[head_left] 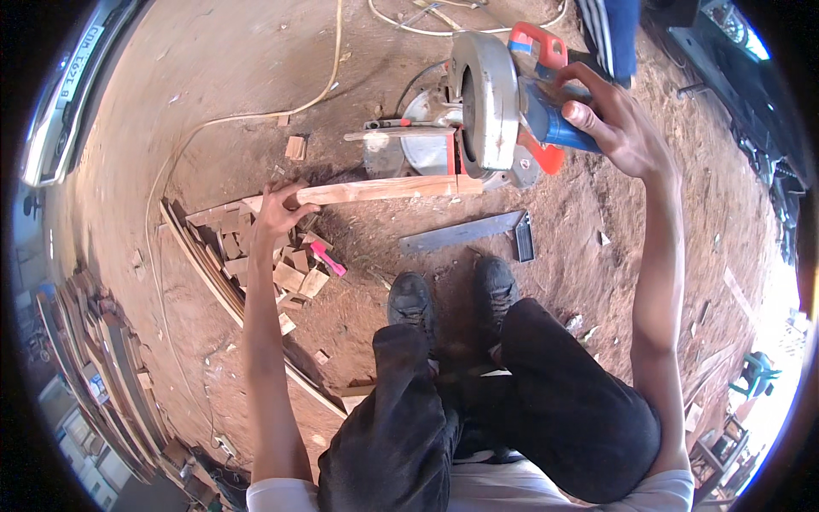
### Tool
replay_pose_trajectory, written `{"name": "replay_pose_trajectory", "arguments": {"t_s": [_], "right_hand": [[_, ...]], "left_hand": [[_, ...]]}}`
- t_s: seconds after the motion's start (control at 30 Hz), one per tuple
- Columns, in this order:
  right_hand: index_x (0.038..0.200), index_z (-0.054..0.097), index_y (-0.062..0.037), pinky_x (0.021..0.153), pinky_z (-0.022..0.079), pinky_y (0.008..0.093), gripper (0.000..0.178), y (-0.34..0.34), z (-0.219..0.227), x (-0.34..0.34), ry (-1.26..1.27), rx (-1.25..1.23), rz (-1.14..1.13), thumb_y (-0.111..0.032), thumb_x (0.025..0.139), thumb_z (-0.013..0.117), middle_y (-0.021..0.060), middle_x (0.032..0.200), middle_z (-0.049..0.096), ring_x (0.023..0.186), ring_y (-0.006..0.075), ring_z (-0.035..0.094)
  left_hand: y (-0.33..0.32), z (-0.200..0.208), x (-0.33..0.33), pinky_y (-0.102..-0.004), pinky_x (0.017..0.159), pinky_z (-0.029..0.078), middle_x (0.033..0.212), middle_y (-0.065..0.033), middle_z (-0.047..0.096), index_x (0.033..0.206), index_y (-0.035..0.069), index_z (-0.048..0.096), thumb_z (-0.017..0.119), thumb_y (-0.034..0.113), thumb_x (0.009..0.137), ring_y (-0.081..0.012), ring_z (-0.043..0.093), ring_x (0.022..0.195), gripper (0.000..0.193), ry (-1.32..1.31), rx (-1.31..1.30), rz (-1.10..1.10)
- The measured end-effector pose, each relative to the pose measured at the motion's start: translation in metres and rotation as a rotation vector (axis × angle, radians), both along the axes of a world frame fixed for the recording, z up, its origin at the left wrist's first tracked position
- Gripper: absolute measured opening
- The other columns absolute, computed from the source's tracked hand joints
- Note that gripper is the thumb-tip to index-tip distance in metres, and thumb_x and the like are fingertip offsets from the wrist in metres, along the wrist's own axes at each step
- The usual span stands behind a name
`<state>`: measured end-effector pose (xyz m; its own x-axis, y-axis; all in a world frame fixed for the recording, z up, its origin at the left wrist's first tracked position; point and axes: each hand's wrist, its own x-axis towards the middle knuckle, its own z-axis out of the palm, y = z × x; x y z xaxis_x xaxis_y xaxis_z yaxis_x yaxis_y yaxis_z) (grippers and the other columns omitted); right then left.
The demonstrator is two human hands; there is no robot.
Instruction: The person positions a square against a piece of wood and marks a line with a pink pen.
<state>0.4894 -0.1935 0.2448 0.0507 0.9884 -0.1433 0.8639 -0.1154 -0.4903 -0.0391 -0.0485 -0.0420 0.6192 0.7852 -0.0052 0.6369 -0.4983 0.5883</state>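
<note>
A miter saw (492, 102) with a round metal blade guard, blue motor housing and red handles stands on the dirt ahead of me. My right hand (621, 128) is closed on its blue body, thumb on the near side and fingers curled over the top. A pale wooden strip (384, 189) lies across the front of the saw, its right end below the blade guard. My left hand (281, 209) grips the strip's left end between thumb and fingers. The blade is mostly hidden by the guard.
Wood offcuts (294, 271) and a pink tool (328, 258) lie below my left hand, beside long strips (205, 260). A handsaw (461, 233) rests before my shoes. A pale cable (247, 118) curves across the dirt. Stacked boards (119, 367) are at left; a person's leg (610, 38) is beyond the saw.
</note>
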Motion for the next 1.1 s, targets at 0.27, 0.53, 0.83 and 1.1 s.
{"name": "replay_pose_trajectory", "arguments": {"t_s": [0.27,0.53,0.83,1.1], "right_hand": [[0.121,0.059,-0.0018,0.067,0.050,0.0408,0.082,-0.010,0.000,-0.003,0.022,0.099,0.049,-0.078,0.090,0.053,0.0196,0.076,0.070,0.074,0.0280,0.070],[0.117,0.058,0.0079,0.088,0.053,0.0501,0.062,-0.070,-0.058,0.004,-0.113,1.181,-0.028,-0.050,0.100,0.044,0.0228,0.107,0.068,0.100,0.0337,0.068],[0.120,0.063,0.0014,0.080,0.053,0.0358,0.038,-0.167,-0.214,-0.069,0.733,-0.065,-0.506,-0.032,0.102,0.065,0.0118,0.107,0.070,0.098,0.0186,0.065],[0.108,0.067,0.0018,0.067,0.047,0.0293,0.035,-0.170,-0.244,-0.091,0.971,-0.161,-0.513,-0.030,0.096,0.073,0.0025,0.085,0.065,0.077,0.0090,0.055]], "left_hand": [[-0.025,-0.007,-0.018,-0.0445,0.101,0.038,0.092,-0.0133,0.072,0.110,0.001,0.074,0.093,0.038,0.068,-0.0287,0.066,0.092,0.059,0.022,-0.122,0.104],[-0.050,0.010,-0.017,-0.0439,0.099,0.035,0.085,-0.0106,0.066,0.110,0.001,0.073,0.092,0.032,0.068,-0.0292,0.061,0.092,0.056,-0.007,-0.244,0.151],[-0.093,0.023,-0.006,-0.0444,0.098,0.034,0.088,-0.0114,0.069,0.107,0.001,0.074,0.092,0.044,0.066,-0.0303,0.062,0.093,0.062,0.118,-0.094,0.043],[-0.123,0.031,0.001,-0.0436,0.096,0.036,0.100,-0.0101,0.072,0.106,0.003,0.074,0.092,0.042,0.064,-0.0296,0.064,0.096,0.060,0.063,-0.091,0.049]]}}
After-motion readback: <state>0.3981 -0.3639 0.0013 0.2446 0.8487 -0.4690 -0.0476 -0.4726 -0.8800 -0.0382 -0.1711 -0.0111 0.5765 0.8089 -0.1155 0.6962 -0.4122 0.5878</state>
